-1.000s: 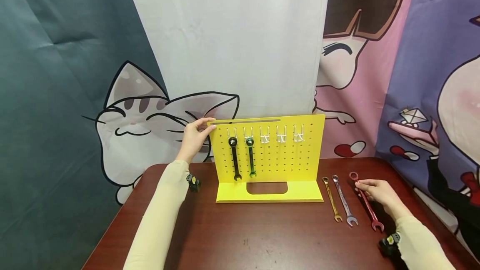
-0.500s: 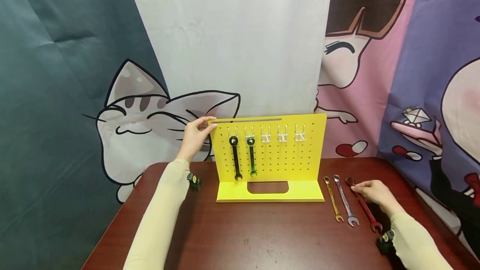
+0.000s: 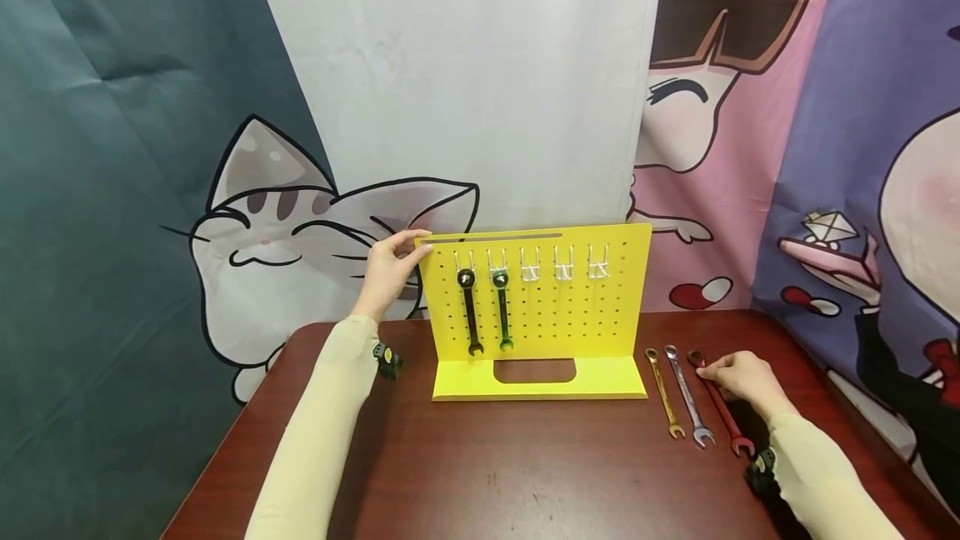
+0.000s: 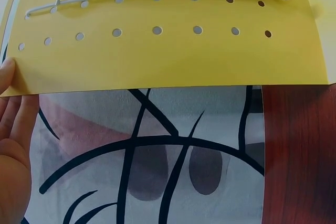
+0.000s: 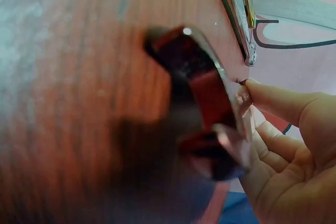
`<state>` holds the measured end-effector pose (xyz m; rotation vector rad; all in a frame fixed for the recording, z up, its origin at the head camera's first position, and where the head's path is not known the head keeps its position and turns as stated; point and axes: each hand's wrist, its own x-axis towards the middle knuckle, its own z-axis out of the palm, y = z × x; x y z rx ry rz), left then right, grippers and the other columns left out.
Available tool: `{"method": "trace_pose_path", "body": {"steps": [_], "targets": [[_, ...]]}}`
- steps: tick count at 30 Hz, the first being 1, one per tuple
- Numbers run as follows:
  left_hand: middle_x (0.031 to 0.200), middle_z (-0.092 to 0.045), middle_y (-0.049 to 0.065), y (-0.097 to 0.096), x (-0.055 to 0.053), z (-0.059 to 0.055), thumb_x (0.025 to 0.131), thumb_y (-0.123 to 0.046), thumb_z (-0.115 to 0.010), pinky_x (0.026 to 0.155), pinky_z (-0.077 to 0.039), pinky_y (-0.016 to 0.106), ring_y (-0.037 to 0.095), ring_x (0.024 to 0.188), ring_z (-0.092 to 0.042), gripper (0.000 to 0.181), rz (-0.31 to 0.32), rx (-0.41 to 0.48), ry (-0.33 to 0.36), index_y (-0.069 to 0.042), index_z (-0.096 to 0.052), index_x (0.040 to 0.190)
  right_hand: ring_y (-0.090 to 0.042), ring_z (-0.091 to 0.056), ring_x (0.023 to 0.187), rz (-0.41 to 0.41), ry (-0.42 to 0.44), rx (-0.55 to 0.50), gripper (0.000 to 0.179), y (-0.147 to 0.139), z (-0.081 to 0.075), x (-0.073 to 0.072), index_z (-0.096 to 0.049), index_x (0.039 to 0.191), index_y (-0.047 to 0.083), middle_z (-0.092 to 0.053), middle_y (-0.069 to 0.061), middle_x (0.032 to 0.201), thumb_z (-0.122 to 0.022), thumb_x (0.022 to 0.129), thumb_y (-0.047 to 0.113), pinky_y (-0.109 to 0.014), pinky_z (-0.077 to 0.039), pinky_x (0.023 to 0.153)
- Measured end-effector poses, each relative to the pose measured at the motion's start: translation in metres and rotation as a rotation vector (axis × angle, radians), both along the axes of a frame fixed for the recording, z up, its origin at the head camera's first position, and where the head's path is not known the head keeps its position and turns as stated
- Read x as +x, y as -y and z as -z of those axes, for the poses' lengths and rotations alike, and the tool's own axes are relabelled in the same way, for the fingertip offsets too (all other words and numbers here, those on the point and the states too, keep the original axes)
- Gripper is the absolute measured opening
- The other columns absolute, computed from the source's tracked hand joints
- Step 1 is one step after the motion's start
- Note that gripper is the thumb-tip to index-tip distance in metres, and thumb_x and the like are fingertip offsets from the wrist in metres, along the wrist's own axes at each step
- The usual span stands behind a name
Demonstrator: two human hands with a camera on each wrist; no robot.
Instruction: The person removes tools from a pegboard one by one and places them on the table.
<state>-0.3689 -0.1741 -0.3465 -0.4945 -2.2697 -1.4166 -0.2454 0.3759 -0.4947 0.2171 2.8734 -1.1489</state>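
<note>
My left hand (image 3: 386, 275) pinches the top left corner of a yellow pegboard stand (image 3: 570, 323), thumb in front and fingers behind, as the left wrist view also shows. Two combination wrenches hang on its white hooks: a black wrench (image 3: 470, 312) at the left and a green wrench (image 3: 502, 311) beside it. On the right of the table, my right hand (image 3: 746, 382) pinches a red combination wrench (image 3: 722, 411) near its ring end. The open end of that red wrench (image 5: 210, 98) looms large and blurred in the right wrist view, close over the table.
A gold wrench (image 3: 664, 394) and a silver wrench (image 3: 688, 397) lie on the brown table (image 3: 510, 465) between the board and my right hand. Three white double hooks (image 3: 563, 272) on the board carry nothing. A printed curtain (image 3: 465, 82) hangs behind the table.
My right hand has shifted a little left with the red wrench, nearer the silver wrench, and the ring end has come down slightly. My left hand stays at the board's corner.
</note>
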Motion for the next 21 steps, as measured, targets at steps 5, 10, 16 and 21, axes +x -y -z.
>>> {"method": "trace_pose_path", "body": {"steps": [5,10,16,21], "targets": [[0.102,-0.068,0.007,0.0005,0.0009,0.0010,0.094,-0.025,-0.075,0.084,-0.052,0.036,0.018,0.093,-0.061,0.027,-0.005,-0.004,0.006,-0.015,-0.074,0.119,-0.017,-0.065,0.064,-0.006,0.028,-0.008,0.032,0.0015,-0.0015,-0.0022,-0.073,0.090,-0.009,-0.064,-0.005,0.077,-0.074,0.091,0.024,-0.036,-0.057,0.064],[0.101,-0.069,0.007,-0.0007,0.0007,0.0000,0.094,-0.026,-0.075,0.081,-0.052,0.034,0.018,0.092,-0.061,0.026,-0.002,0.000,0.003,-0.016,-0.075,0.118,-0.015,-0.062,0.063,0.003,0.050,-0.051,0.030,0.0011,-0.0050,-0.0035,-0.070,0.089,-0.011,-0.060,-0.008,0.077,-0.075,0.090,0.019,-0.034,-0.058,0.061],[0.101,-0.067,0.007,-0.0011,0.0030,0.0069,0.093,-0.028,-0.075,0.083,-0.052,0.034,0.018,0.093,-0.061,0.027,-0.005,0.010,0.026,-0.016,-0.075,0.118,-0.015,-0.060,0.063,-0.004,0.076,-0.034,0.027,0.0005,-0.0060,0.0013,-0.071,0.087,-0.008,-0.058,-0.005,0.073,-0.074,0.091,0.018,-0.031,-0.056,0.060],[0.100,-0.068,0.007,-0.0015,0.0001,0.0051,0.094,-0.028,-0.075,0.080,-0.052,0.031,0.018,0.093,-0.062,0.029,0.005,0.011,0.001,-0.015,-0.074,0.119,-0.016,-0.061,0.063,0.031,0.064,0.005,0.026,0.0038,-0.0081,0.0007,-0.071,0.084,-0.006,-0.059,-0.006,0.074,-0.075,0.090,0.020,-0.033,-0.056,0.061]]}}
